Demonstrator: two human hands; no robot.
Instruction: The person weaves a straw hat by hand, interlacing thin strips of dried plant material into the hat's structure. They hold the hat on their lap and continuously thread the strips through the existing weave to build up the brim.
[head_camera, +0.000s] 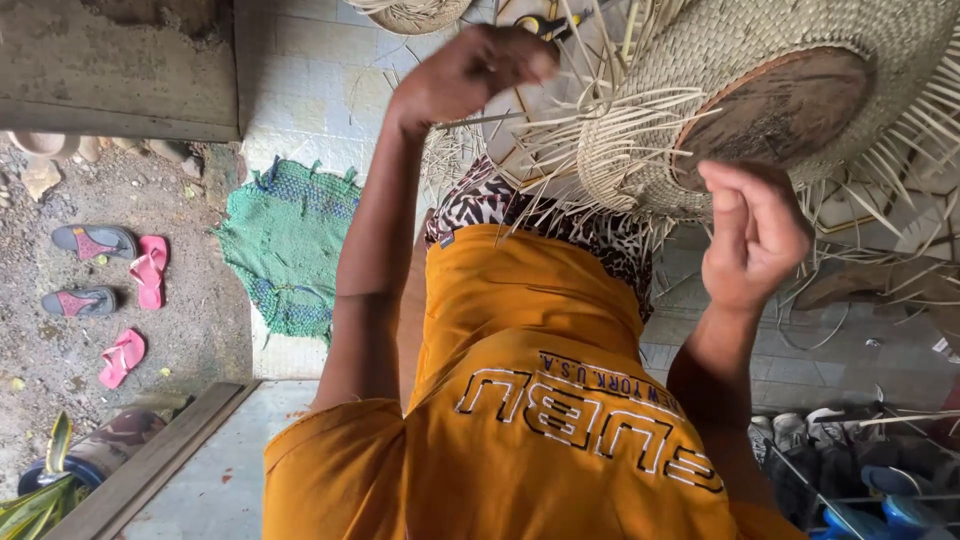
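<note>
Orange shirt (520, 400); woven basket (640, 110) base faces camera.

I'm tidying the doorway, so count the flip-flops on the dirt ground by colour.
Pink flip-flops: 2
Grey flip-flops with pink straps: 2
Total: 4

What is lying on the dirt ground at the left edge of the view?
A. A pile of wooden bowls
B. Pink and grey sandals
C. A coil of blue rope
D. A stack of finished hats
B: several sandals, pink ones and grey ones with pink straps, lie scattered on the dirt left of the green mat, away from the woven hat that the hands work on.
</note>
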